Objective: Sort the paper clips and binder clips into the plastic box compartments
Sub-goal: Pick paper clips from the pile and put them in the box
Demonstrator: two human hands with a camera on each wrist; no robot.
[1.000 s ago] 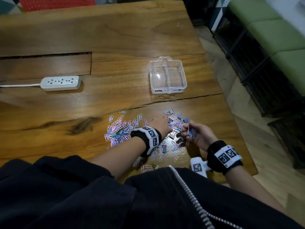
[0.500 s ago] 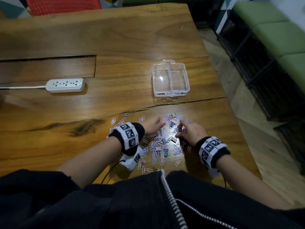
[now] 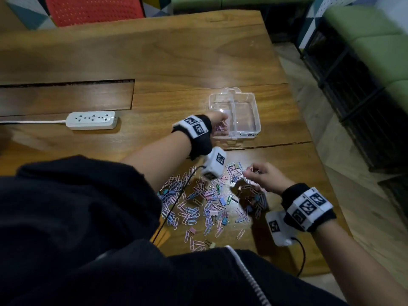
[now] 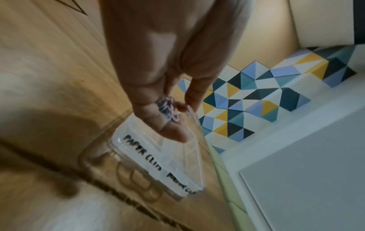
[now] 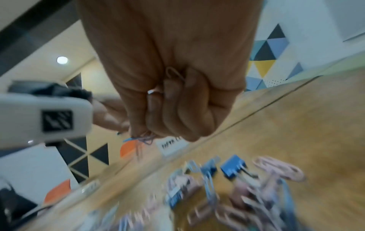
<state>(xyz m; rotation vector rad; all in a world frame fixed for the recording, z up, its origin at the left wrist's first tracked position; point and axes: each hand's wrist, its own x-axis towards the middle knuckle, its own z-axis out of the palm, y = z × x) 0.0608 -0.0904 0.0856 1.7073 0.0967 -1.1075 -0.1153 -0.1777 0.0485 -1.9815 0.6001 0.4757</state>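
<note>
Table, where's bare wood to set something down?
Free: the table beyond the plastic box, and between the power strip and left hand. Crowded: the clip pile near the right hand.

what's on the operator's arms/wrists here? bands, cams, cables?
Bare forearms below black sleeves. Each wrist wears a black band: left, right, both with white strips of square black-and-white markers. A white camera box with a marker hangs under each: left, right, each trailing a black cable.
</note>
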